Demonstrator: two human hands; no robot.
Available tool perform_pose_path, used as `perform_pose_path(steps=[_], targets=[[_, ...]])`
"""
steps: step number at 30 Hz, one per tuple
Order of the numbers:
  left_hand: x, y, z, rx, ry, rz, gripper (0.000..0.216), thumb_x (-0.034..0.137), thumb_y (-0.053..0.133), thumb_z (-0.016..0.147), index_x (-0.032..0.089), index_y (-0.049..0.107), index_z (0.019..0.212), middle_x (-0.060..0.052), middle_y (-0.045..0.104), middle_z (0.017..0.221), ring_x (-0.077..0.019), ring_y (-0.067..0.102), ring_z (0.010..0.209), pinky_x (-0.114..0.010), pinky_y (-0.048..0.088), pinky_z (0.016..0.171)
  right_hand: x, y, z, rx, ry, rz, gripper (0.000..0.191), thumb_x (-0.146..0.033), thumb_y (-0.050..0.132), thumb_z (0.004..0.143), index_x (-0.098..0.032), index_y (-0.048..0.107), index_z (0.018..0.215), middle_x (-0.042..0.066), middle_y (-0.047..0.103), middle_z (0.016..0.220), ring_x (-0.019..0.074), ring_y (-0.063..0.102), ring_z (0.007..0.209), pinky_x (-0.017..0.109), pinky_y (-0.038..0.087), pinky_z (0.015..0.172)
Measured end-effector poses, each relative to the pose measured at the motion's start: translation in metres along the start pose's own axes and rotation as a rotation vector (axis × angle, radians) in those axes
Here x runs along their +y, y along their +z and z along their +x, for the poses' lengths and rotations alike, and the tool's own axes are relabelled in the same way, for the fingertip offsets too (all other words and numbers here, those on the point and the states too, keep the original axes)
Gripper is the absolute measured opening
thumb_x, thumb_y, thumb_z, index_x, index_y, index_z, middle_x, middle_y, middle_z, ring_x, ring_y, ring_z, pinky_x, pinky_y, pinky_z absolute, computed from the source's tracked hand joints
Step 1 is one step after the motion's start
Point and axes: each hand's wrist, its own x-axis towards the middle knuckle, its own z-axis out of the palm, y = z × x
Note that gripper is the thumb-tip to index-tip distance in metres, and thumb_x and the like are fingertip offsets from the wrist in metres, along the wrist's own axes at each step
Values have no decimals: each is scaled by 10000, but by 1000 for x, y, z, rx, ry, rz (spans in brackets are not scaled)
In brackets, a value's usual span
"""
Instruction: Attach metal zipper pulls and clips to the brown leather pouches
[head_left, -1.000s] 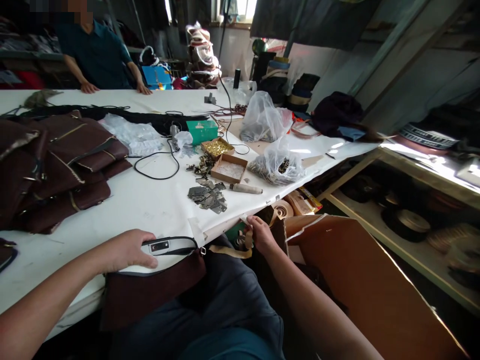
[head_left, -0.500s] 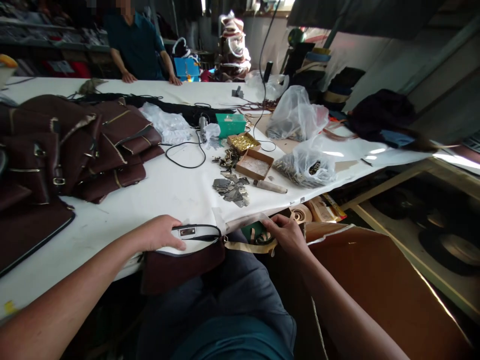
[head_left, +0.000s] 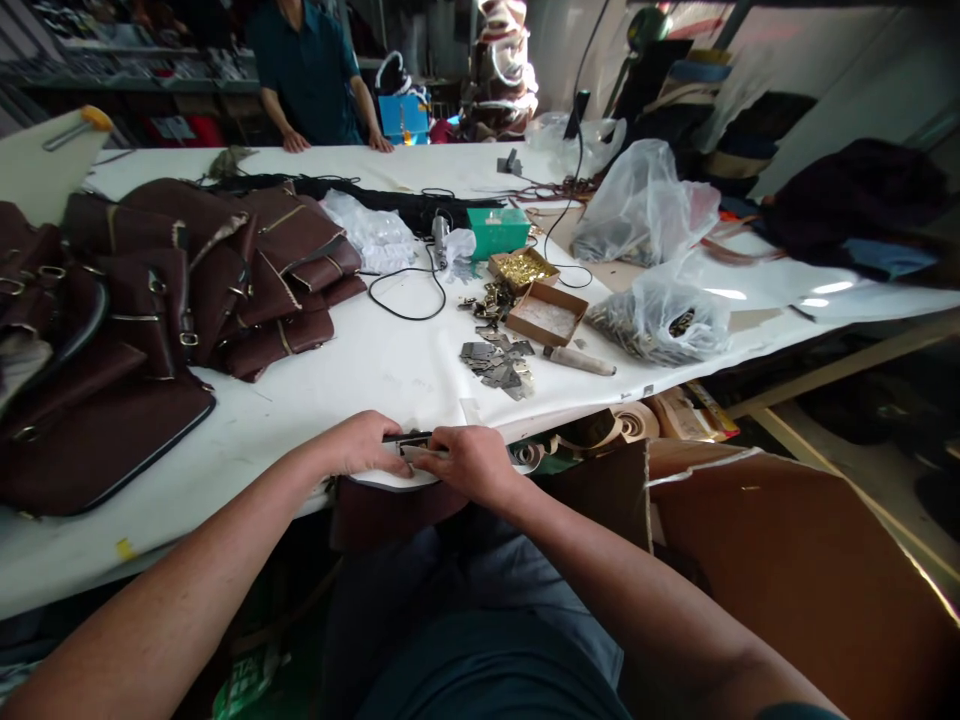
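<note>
At the table's near edge, my left hand (head_left: 365,443) grips a dark brown bag piece (head_left: 375,515) whose white lining faces up between thumb and fingers. A small metal fitting sits in that lining, partly covered now by my hands. My right hand (head_left: 474,462) is closed against the same spot, pinching a small pale strip (head_left: 420,453) over the lining beside my left fingertips. The bag piece's brown outer side hangs down over my lap. Beyond my hands lies a heap of flat metal plates (head_left: 499,368).
Brown bags (head_left: 165,290) are piled at left. Past the plates are a small carton (head_left: 547,312), a box of gold fittings (head_left: 525,268), a stick-like tool (head_left: 579,360) and plastic bags (head_left: 660,320). A big cardboard box (head_left: 795,560) stands at right. A person (head_left: 307,80) leans on the far edge.
My right hand has come left from beside the table edge to the bag piece, bringing the pale strip. My left hand keeps its grip. The view has shifted left and down.
</note>
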Motion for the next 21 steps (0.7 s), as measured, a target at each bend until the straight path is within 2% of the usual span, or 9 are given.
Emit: perform_pose_path(steps=[6,9,14,21], targets=[[-3,1,4,-23,30,35,441,527,864,632,195,834,921,29,752,790,-249,675,803,-267,393,677,1,7,2,-5,42,-58,340,-620,762,915,-285,818,908,45,812,866,244,696,800,334,272,625],[-6,3,4,-17,32,69,452,586,822,689,201,822,925,19,752,789,-251,676,802,-272,385,669,-2,8,5,-21,58,-101,353,-624,710,942,-288,819,958,43,823,909,248,718,843,325,298,636],[-7,8,4,4,22,139,478,684,698,814,214,782,841,0,727,733,-241,672,749,-283,358,625,-7,-3,2,-90,47,-188,338,-554,614,1011,-277,801,1064,50,836,1007,245,743,920,305,368,691],[-1,10,0,24,31,229,471,685,622,897,249,793,949,-10,783,837,-245,717,822,-275,397,657,-7,-20,0,-195,24,-198,344,-486,534,1060,-274,799,1114,72,832,1075,263,752,989,312,431,764]])
